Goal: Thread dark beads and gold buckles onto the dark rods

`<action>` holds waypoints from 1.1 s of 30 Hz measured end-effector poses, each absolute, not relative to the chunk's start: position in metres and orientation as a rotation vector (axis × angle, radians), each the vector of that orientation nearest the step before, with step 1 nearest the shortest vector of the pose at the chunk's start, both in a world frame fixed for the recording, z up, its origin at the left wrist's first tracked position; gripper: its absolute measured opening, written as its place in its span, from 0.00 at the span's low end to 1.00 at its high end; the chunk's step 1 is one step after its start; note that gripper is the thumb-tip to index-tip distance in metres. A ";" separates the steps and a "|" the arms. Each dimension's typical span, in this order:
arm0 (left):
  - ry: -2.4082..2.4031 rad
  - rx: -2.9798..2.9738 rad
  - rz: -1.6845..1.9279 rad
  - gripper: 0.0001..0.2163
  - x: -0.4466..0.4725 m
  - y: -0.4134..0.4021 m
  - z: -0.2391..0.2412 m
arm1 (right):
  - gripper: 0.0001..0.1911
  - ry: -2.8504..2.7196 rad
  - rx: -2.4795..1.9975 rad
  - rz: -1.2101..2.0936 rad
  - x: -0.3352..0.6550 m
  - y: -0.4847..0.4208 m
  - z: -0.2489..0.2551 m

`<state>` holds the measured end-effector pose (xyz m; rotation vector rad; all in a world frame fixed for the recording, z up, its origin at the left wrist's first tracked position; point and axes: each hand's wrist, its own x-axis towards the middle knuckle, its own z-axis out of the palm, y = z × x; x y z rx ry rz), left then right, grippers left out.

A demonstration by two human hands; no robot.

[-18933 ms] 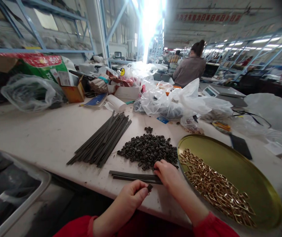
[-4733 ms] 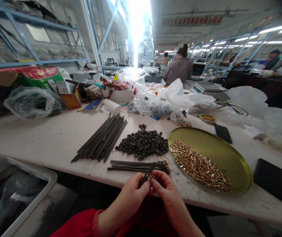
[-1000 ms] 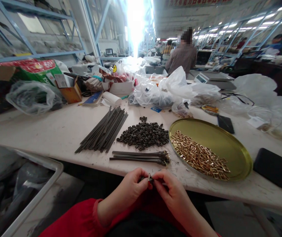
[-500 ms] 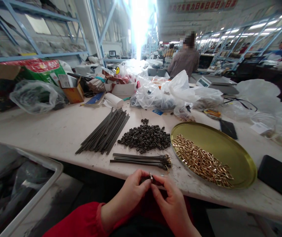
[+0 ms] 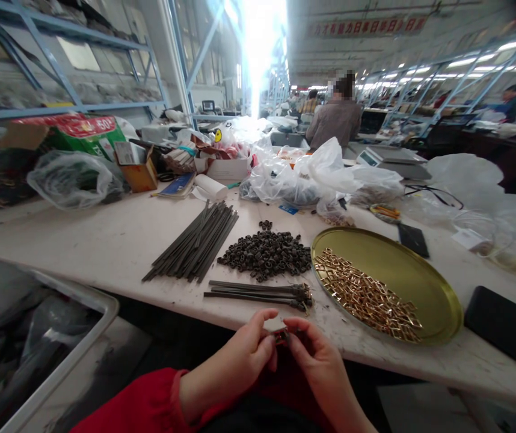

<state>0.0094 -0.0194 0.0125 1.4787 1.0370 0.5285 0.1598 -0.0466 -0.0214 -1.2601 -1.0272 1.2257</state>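
Note:
My left hand (image 5: pixel 244 355) and my right hand (image 5: pixel 314 358) meet below the table's front edge, fingertips pinched together on a small dark piece (image 5: pixel 281 337) that I cannot make out well. Just beyond them on the table lie a few dark strips with fitted ends (image 5: pixel 258 290). Behind those sits a heap of small dark rings (image 5: pixel 267 255). A larger bundle of dark strips (image 5: pixel 195 243) lies to the left. A round gold tray (image 5: pixel 420 282) to the right holds several gold rectangular buckles (image 5: pixel 366 294).
Plastic bags (image 5: pixel 312 174), boxes (image 5: pixel 138 171) and a green sack (image 5: pixel 77 129) crowd the table's far side. A black pad (image 5: pixel 497 322) lies at the right. A grey bin (image 5: pixel 32 349) stands at the lower left. A person (image 5: pixel 337 117) sits with their back turned beyond the table.
Both hands have stayed together at the table's edge, working the small piece between the fingertips; the left thumb is now lifted a little. Nothing on the table has moved.

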 end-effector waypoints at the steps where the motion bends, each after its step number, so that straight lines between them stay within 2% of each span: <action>1: 1.008 1.513 0.492 0.17 0.009 -0.019 0.014 | 0.13 -0.910 -1.204 1.345 0.159 -0.046 -0.021; 6: 0.924 1.453 0.517 0.15 0.010 -0.016 0.000 | 0.22 -0.530 -1.001 1.670 0.157 -0.039 -0.025; 11: 0.888 1.217 0.553 0.18 0.011 -0.007 -0.024 | 0.24 -0.517 -0.977 1.768 0.154 -0.027 -0.040; 14: 0.875 1.157 0.569 0.13 0.011 0.001 -0.027 | 0.24 -0.585 -1.030 1.791 0.155 -0.017 -0.046; 16: 0.902 1.113 0.571 0.12 0.011 0.009 -0.026 | 0.20 -0.770 -1.138 1.767 0.163 -0.006 -0.043; 18: 0.946 1.070 0.549 0.12 0.011 0.017 -0.025 | 0.15 -1.111 -1.319 1.596 0.177 0.013 -0.035; 19: 0.968 1.053 0.541 0.12 0.011 0.021 -0.024 | 0.13 -1.316 -1.436 1.394 0.185 0.025 -0.029; 22: 1.007 1.032 0.555 0.11 0.014 0.032 -0.023 | 0.13 -1.888 -1.914 0.553 0.207 0.067 -0.018; 25: 1.015 1.028 0.553 0.10 0.017 0.038 -0.022 | 0.10 -2.009 -2.069 0.394 0.214 0.101 -0.020; 33: 1.077 1.104 0.554 0.11 0.017 0.038 -0.018 | 0.09 -2.173 -2.124 0.367 0.217 0.113 -0.031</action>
